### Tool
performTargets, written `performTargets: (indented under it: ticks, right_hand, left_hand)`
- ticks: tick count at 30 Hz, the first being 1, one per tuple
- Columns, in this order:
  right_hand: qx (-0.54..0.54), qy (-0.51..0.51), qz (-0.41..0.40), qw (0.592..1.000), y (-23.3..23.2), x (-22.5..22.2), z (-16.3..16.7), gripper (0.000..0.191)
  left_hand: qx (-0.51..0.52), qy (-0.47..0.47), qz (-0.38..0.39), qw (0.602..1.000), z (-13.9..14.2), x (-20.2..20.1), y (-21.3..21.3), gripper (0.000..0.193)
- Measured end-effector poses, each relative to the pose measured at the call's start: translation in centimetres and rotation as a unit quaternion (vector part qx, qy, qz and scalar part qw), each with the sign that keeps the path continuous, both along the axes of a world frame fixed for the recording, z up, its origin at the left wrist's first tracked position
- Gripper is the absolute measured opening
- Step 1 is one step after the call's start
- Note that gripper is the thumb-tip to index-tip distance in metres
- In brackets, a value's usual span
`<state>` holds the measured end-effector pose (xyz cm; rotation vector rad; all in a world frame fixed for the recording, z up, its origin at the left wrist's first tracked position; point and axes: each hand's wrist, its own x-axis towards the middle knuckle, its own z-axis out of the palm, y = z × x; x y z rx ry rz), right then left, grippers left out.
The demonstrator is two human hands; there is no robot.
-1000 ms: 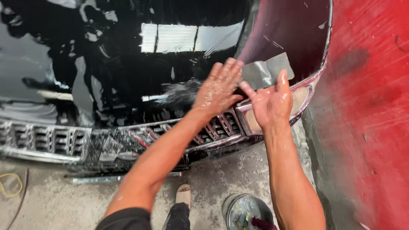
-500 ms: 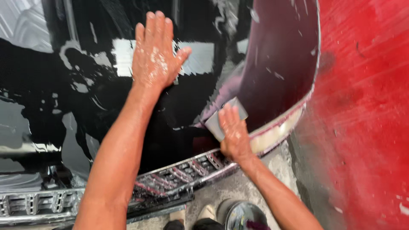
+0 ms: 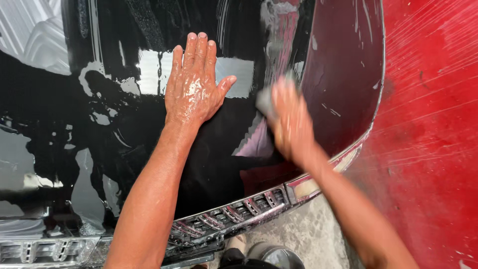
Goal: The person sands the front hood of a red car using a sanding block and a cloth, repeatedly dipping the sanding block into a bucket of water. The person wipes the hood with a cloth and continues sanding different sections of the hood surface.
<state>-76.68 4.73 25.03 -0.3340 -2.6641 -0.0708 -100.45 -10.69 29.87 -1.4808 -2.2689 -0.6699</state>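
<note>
Pressing my left hand [image 3: 194, 84] flat, fingers spread wide, on the wet black hood [image 3: 114, 149] to brace myself, I grip a grey sanding pad [image 3: 266, 99] in my blurred right hand [image 3: 291, 122], right of it, near the chrome grille [image 3: 224, 216].

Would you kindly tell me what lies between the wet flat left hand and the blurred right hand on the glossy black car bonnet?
In the head view, only bare wet black bonnet separates the left hand from the right hand.
</note>
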Motion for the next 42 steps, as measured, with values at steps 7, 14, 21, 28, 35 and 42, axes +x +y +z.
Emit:
performTargets:
  ticks: [7,14,21,28,35,42]
  right_hand:
    - [-0.031,0.005,0.116,0.993,2.5,2.9,-0.4,0.064]
    - [-0.075,0.002,-0.061,0.995,12.3,-10.1,5.3,0.042]
    - [-0.093,0.002,0.036,0.995,-9.6,5.8,-3.1,0.067]
    - [-0.684,0.176,-0.268,0.655,-11.6,16.1,-7.8,0.045]
    - [-0.834,0.388,-0.041,0.39,-11.3,23.6,-5.8,0.022]
    - [-0.836,0.319,-0.018,0.446,-12.4,23.7,-2.2,0.038]
  left_hand:
    - [-0.005,-0.004,0.003,1.0,-1.3,-0.3,0.3,0.08]
    - [-0.004,-0.011,-0.002,1.0,-1.5,-0.2,0.5,0.077]
    - [-0.007,-0.005,-0.019,1.0,-0.5,0.2,0.0,0.075]
    - [-0.094,0.006,-0.076,0.993,-1.4,7.9,2.8,0.099]
    - [-0.128,0.113,-0.17,0.97,-7.1,21.7,0.5,0.105]
    - [-0.047,-0.002,-0.264,0.963,-8.0,24.4,-5.9,0.062]
